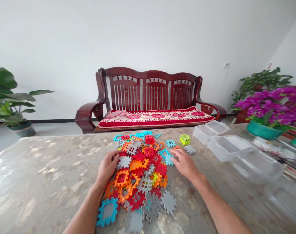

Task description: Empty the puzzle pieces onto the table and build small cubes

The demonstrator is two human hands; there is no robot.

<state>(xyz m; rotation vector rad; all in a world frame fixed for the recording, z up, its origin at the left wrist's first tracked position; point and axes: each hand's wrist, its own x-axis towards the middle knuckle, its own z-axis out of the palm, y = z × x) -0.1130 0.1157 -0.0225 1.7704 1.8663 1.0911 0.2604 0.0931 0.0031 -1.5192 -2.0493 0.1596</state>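
Note:
A heap of flat, toothed plastic building tiles (140,172) in red, orange, grey and blue lies on the marbled table (45,175). My left hand (107,167) rests on the heap's left side, fingers curved loosely over the tiles. My right hand (184,162) lies on the right side, fingers stretched out flat and touching a light blue tile (169,159). Neither hand grips a tile. A yellow-green tile cluster (185,139) and a single grey tile (190,149) sit apart, beyond my right hand.
Several clear plastic boxes (223,146) stand to the right of the heap, with lids nearer me. A potted purple flower (272,110) sits at the far right. Behind the table is a wooden bench (148,97) with a red cushion, and a green plant (9,100) at left.

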